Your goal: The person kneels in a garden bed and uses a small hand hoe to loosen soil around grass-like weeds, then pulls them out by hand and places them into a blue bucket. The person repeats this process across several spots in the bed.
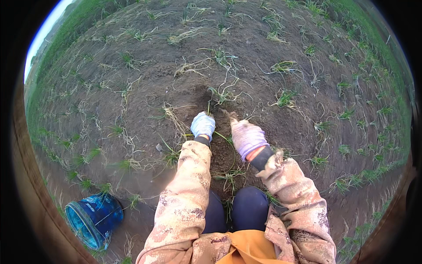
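Note:
My left hand [203, 125], in a pale blue glove, is closed low over the soil around a thin green stalk [208, 107] that sticks up past its fingers. Long green leaves come out on both sides of that fist. Just to the right, my right hand [248, 136] wears a lavender glove with soil-caked fingers. Its fingertips point into the loosened dark earth [221, 123]; whether they grip anything is hidden. A leafy onion-like plant [223, 95] grows right beyond both hands, beside a dark hollow in the ground.
A blue plastic bucket [102, 214] lies tipped on its side at lower left. Rows of similar plants, such as this green clump [285, 98], stand all around, many with dry, limp leaves. Dry stalks [174, 117] lie left of my hands. My knees [250, 208] are close behind.

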The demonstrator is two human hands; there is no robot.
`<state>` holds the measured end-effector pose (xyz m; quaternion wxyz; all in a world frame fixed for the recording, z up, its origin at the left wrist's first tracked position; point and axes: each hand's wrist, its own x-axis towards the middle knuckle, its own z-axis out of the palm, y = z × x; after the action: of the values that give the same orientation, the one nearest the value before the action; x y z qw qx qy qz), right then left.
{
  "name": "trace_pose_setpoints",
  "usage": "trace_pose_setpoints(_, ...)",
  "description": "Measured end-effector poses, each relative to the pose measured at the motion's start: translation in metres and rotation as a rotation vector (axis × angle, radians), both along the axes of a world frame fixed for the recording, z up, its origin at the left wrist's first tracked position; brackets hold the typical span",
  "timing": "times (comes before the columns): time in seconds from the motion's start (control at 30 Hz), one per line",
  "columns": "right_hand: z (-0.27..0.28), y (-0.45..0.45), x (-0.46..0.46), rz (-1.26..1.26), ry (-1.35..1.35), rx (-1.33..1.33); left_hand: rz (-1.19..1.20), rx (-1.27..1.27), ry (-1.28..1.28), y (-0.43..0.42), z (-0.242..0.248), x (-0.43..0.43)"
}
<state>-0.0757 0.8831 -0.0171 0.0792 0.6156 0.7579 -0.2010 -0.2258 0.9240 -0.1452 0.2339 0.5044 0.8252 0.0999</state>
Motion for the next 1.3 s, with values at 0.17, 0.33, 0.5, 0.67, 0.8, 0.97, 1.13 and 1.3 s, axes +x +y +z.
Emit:
trace_pose_setpoints(0.17, -0.048, 0.024, -0.021, -0.046, 0.042, -0.123, -0.023, -0.052, -0.031, 0.005, -0.002, -0.002)
trace_pose_setpoints(0.33, -0.084, 0.067, -0.061, 0.297, -0.145, -0.237, 0.001, -0.045, -0.082, 0.004, -0.006, -0.007)
trace_pose_setpoints(0.5, -0.102, 0.107, -0.039, 0.640, -0.327, -0.240, 0.018, -0.029, -0.060, 0.005, -0.004, -0.006)
trace_pose_setpoints(0.67, -0.102, 0.125, -0.019, 0.804, -0.316, -0.295, 0.015, -0.090, -0.093, 0.011, -0.013, -0.011)
trace_pose_setpoints(0.8, -0.082, 0.129, 0.007, 0.452, 0.010, -0.423, 0.029, -0.081, -0.120, 0.013, -0.025, -0.016)
trace_pose_setpoints(0.97, -0.068, 0.127, 0.025, 0.109, 0.359, -0.701, 0.019, -0.026, -0.138, 0.011, -0.028, -0.017)
trace_pose_setpoints(1.13, -0.068, 0.125, 0.024, 0.055, 0.322, -0.730, 0.031, -0.016, -0.193, 0.010, -0.023, -0.018)
trace_pose_setpoints(1.3, -0.058, 0.089, -0.002, 0.209, -0.052, -0.404, 0.021, -0.025, -0.165, 0.010, -0.017, -0.015)
